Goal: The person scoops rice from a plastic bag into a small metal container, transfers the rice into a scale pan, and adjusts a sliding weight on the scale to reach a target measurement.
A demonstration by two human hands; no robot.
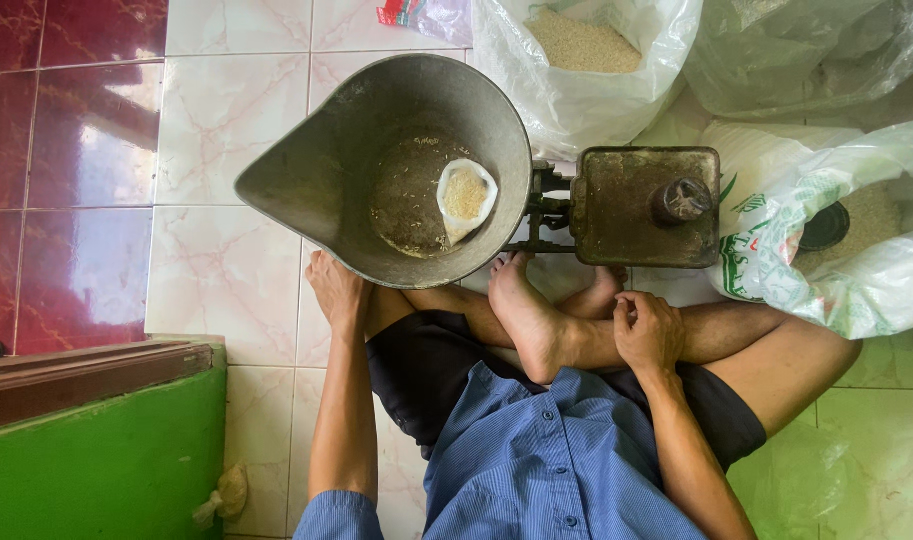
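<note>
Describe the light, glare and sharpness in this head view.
Head view: soft daylight, no hard shadows; white glare streaks on the red tiles and a sheen on the plastic sacks; the scale pan and the small bag inside it are sharp; the left hand and right hand show no motion blur; edges bow slightly.

Single head-worn camera, aimed straight down at close range. The person's crossed legs lie at 6 o'clock, the scale pan (387, 170) near centre, and the grain sacks (577, 70) at 1 o'clock.
</note>
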